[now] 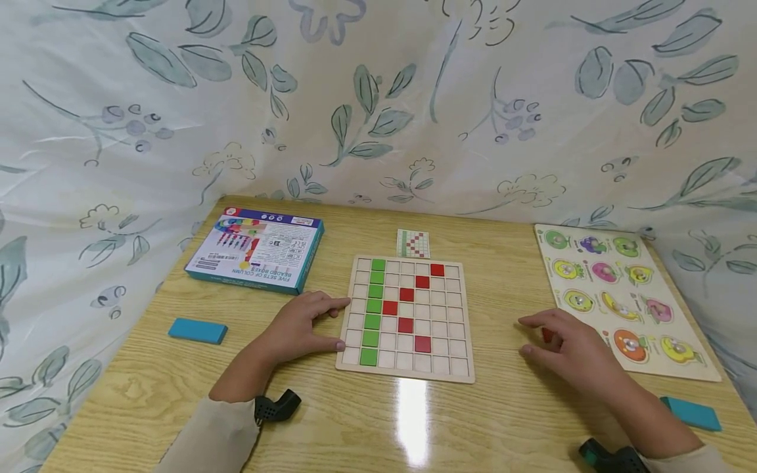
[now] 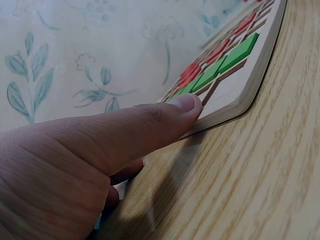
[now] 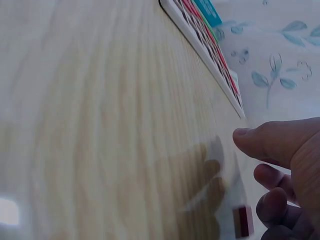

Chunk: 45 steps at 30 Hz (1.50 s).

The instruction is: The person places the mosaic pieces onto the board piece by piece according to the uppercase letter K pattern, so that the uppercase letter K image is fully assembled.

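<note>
A square wooden grid board (image 1: 437, 361) lies in the middle of the table. Green tiles (image 1: 372, 322) fill its second column, and several red tiles (image 1: 406, 295) form a sideways V. My left hand (image 1: 296, 332) rests at the board's left edge, index finger and thumb extended; in the left wrist view the thumb (image 2: 185, 104) lies on the rim near the corner. To the right of the board hovers my right hand (image 1: 570, 348), thumb and index finger apart. A loose red tile (image 3: 243, 221) lies on the table just by its fingertips, mostly hidden in the head view.
Behind the board lies a small pattern card (image 1: 412, 244). A flat printed box (image 1: 257, 249) is at the back left, with a blue block (image 1: 198, 330) nearer me. On the right are a fruit puzzle board (image 1: 591, 341) and a teal block (image 1: 690, 413). Patterned cloth (image 1: 378, 131) hangs behind.
</note>
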{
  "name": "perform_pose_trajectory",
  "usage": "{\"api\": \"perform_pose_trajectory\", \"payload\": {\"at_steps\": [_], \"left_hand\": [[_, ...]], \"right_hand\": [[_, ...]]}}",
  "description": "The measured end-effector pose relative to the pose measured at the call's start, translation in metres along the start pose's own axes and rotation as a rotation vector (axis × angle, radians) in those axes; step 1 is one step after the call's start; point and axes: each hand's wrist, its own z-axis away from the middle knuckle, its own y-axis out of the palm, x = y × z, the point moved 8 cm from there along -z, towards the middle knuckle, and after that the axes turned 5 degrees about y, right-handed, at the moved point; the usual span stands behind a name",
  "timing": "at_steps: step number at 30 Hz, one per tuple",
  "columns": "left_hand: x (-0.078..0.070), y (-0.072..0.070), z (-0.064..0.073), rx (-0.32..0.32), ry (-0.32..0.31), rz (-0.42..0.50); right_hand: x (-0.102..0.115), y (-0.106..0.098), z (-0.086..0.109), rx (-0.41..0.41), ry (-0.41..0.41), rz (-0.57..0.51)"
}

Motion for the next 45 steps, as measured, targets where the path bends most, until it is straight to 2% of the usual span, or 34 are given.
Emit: {"api": "perform_pose_trajectory", "payload": {"at_steps": [4,11,30,40,45], "left_hand": [[0.0,0.0,0.0,-0.001,0.0,0.003],[0.002,0.001,0.001,-0.005,0.001,-0.001],[0.002,0.002,0.0,0.004,-0.015,0.0],[0.002,0.0,0.001,-0.002,-0.01,-0.005],[0.001,0.001,0.0,-0.003,0.0,-0.007]], "right_hand": [[-0.012,-0.006,0.001,0.007,0.03,0.061],[-0.028,-0.006,0.002,0.086,0.088,0.091],[-0.033,-0.007,0.008,0.081,0.079,0.11],[-0.023,-0.002,0.006,0.044,0.065,0.101],[-0.004,0.001,0.004,0.009,0.006,0.052]]}}
